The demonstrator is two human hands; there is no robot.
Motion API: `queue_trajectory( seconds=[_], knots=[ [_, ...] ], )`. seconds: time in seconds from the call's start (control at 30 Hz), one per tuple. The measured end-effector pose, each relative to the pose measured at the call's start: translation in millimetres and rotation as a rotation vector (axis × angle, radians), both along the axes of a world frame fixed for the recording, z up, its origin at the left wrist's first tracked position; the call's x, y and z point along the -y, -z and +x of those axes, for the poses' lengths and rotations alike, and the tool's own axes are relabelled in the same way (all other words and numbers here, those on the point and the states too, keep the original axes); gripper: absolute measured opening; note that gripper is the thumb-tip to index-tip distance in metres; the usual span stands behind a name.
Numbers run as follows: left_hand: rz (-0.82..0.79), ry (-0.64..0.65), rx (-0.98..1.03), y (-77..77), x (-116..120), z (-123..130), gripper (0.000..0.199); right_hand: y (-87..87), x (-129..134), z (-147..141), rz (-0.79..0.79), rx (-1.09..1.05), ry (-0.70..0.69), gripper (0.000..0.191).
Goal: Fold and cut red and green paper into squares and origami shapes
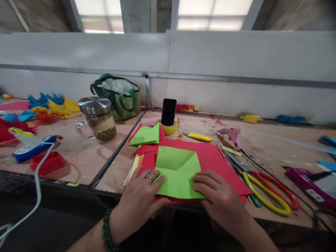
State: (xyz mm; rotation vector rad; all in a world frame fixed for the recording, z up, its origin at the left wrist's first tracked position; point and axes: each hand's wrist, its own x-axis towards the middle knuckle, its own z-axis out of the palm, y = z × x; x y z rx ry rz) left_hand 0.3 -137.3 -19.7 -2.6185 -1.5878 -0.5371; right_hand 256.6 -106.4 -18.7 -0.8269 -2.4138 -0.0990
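A creased square of light green paper (178, 171) lies over a stack of red paper (210, 150) at the table's front edge. Fold lines cross at its middle. At its lower left side, my left hand (144, 192) grips the edge, fingers on top and thumb lower down. My right hand (217, 192) has the lower right edge in the same way, its thumb mostly hidden. Behind the square, folded green paper (145, 134) rests on red sheets.
Large scissors (267, 189), a pink glue gun (232, 135) and a yellow utility knife (201, 137) lie to the right and behind. A phone (168, 111) stands in a tape roll (169, 129). Leftward are a glass tea jar (101, 120), a green bag (123, 98) and a white cable (38, 185).
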Motion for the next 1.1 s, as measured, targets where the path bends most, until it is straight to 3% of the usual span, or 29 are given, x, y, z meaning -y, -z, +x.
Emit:
queue_trajectory(
  seconds=[0.07,0.13,0.27,0.43,0.57,0.67,0.8,0.9,1.1],
  knots=[
    [0.092,-0.025,0.013,4.3,1,-1,0.072,-2.4,3,-8,-0.022,0.069,0.006,0.027],
    [0.146,-0.006,0.041,6.7,3,3,0.085,-5.7,3,-19,-0.031,0.167,0.035,0.018],
    [0.075,0.094,0.117,9.0,4,11,0.074,-12.8,-6,-32,-0.132,0.293,0.008,0.015],
    [0.039,0.124,0.133,13.8,1,2,0.063,-33.5,-32,-22,-0.550,0.228,-0.130,0.041],
    [-0.058,0.183,0.090,12.4,-1,-4,0.063,-45.6,-52,-11,-0.867,0.157,-0.192,0.018],
    [-0.153,0.203,0.087,4.5,-3,-4,0.074,-38.5,-60,-7,-0.986,0.019,-0.198,0.015],
    [-0.239,0.207,0.082,-10.3,-12,0,0.093,-24.0,-60,-6,-0.988,-0.116,-0.158,0.023],
    [-0.248,0.181,0.075,-14.6,-24,5,0.092,-21.5,-57,-7,-0.970,-0.148,-0.133,0.024],
    [-0.233,0.076,0.062,-2.1,-37,9,0.043,-19.5,-52,-12,-0.883,-0.203,-0.012,0.024]
  ],
)
